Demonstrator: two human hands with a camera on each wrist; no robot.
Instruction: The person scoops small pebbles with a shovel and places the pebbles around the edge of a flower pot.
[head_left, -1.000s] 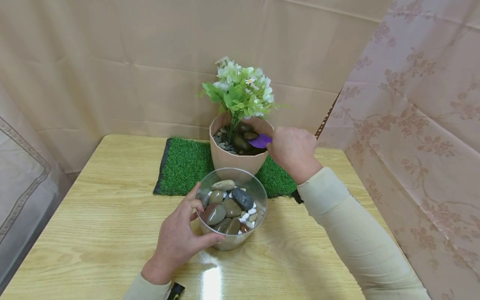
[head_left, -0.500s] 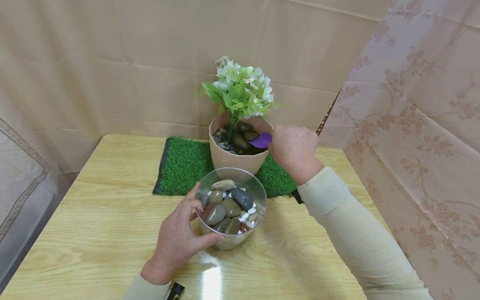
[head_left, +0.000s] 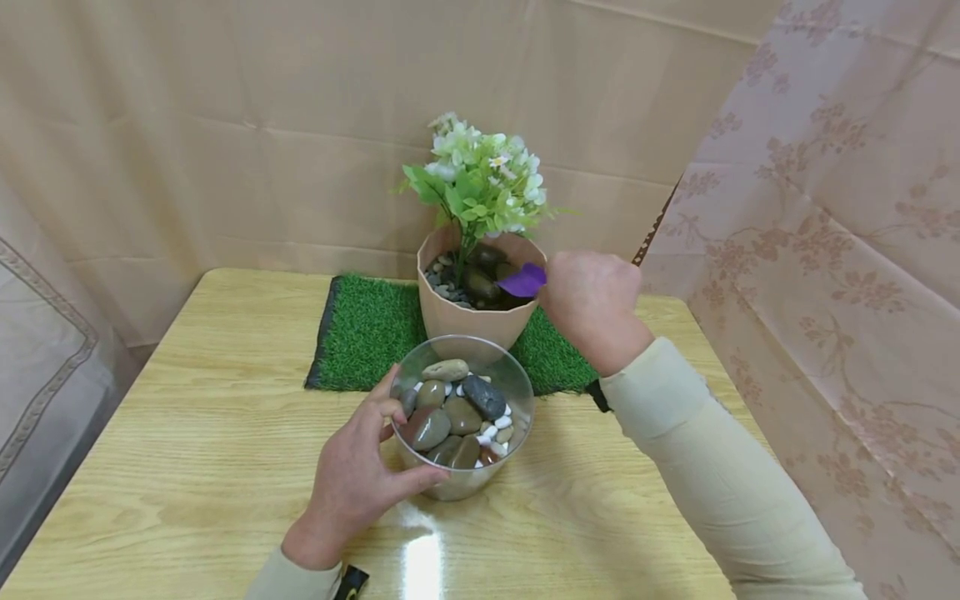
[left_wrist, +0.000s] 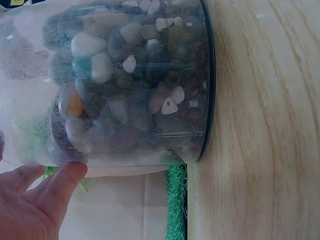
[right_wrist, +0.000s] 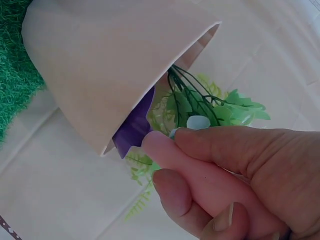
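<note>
Gripping a smooth pink handle [right_wrist: 212, 185], fingers [right_wrist: 172, 192] curl.

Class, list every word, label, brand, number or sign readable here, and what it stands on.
No text can be read: none shows on the clear tub, the plant pot or the trowel.
Black strap by the left sleeve: any lettering is too small to read.
Yellow patch, left wrist view, top corner: cut off, unreadable.

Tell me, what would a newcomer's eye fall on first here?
Probably the white-flowered plant, bright in its beige pot on the green mat. Next, in front of that, the clear container of stones, held by the left fingers. Then the purple blade in the pot's mouth, its pink handle gripped by the right fingers.
</note>
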